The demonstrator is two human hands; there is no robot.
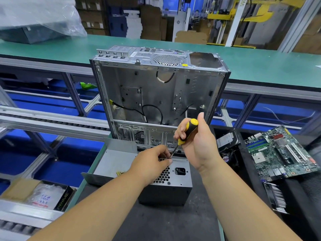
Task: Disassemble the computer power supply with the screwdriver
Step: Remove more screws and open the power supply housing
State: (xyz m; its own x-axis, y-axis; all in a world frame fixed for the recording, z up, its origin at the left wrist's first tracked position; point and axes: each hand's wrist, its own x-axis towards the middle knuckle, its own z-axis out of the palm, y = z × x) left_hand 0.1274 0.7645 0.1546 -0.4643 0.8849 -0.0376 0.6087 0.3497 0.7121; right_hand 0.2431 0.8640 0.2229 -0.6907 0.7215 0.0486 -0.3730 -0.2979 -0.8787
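Meanwhile, the right hand (194,143) is gripping the screwdriver (186,132) while the left hand (152,160) is pinching beside its tip on the power supply (175,178) lying on the tabletop (156,223), risking a slipped blade jabbing fingertips.

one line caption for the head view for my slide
Right hand drives a yellow-handled screwdriver into the power supply while the left hand steadies its tip.
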